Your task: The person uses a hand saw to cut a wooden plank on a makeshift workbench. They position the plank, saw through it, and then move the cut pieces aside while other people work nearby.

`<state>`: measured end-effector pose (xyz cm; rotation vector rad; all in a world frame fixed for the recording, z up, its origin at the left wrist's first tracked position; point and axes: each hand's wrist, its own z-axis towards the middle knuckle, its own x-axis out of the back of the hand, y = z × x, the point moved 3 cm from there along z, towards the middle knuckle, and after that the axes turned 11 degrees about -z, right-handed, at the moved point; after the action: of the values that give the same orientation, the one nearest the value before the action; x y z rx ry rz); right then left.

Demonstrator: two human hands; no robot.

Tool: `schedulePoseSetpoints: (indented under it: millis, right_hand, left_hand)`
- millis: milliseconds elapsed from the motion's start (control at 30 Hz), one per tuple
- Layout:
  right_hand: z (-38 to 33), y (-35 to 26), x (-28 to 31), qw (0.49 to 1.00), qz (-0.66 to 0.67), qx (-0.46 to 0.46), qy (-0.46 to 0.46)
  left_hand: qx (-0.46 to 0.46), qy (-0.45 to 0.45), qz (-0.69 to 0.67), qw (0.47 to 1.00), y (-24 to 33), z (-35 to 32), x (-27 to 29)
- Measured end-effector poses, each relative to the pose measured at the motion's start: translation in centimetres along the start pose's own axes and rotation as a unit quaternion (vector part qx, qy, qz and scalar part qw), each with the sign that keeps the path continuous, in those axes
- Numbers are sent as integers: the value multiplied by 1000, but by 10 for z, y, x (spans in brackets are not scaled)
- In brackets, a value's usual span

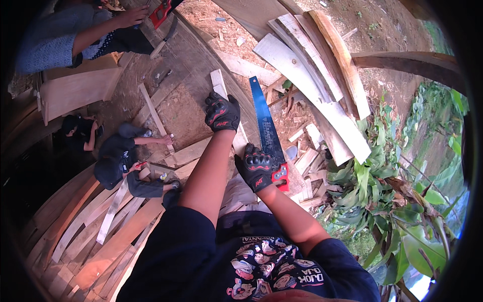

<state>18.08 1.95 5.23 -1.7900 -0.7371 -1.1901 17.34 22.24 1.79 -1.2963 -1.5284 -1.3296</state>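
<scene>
A narrow pale wood strip (240,137) runs away from my body over the brown plank bench. My left hand (222,112), in a black glove with red marks, is closed over the strip's middle. My right hand (255,167), gloved alike, is curled at the strip's near end; its fingertips are partly hidden. Just right of that hand lies a handsaw with a blue blade (265,118) and a red and grey handle (280,177). The handle's grip shows no fingers through it, and the blade points away from me.
Long boards (314,75) lie stacked at the far right, above wood offcuts (308,163). Leafy plants (367,186) grow on the right. Two people (118,158) crouch at left near planks (105,221). Another person's hand (132,17) is near a red-handled saw (160,14) at upper left.
</scene>
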Motion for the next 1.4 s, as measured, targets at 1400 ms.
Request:
schedulePoseSetpoints:
  millis: [1400]
  right_hand:
    - [-2,-2,-5,999,12,7,51]
  left_hand:
    - [82,-115,-17,990,-1,-22,12]
